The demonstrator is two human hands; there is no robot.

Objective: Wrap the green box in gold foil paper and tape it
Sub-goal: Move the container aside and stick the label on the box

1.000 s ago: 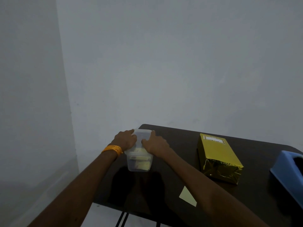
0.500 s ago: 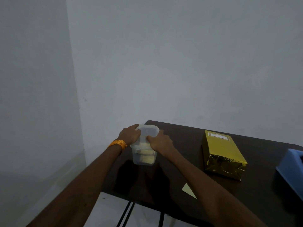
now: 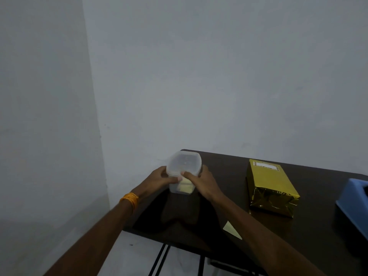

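Both hands, the left hand (image 3: 162, 179) and the right hand (image 3: 201, 181), hold the plastic tub (image 3: 182, 173) by its sides near the table (image 3: 229, 176) corner, so a slip could drop it off the edge.

Landmark: wrapped box (image 3: 271, 187), lying on table (image 3: 318, 232), right of centre. Lidded container (image 3: 183, 173) well left of wrapped box, near table's far left corner, between left hand (image 3: 162, 178) and right hand (image 3: 201, 181). Paper scrap (image 3: 231, 230) before wrapped box, to its left, flat on table. Tray (image 3: 353, 200) right of wrapped box, at frame edge.
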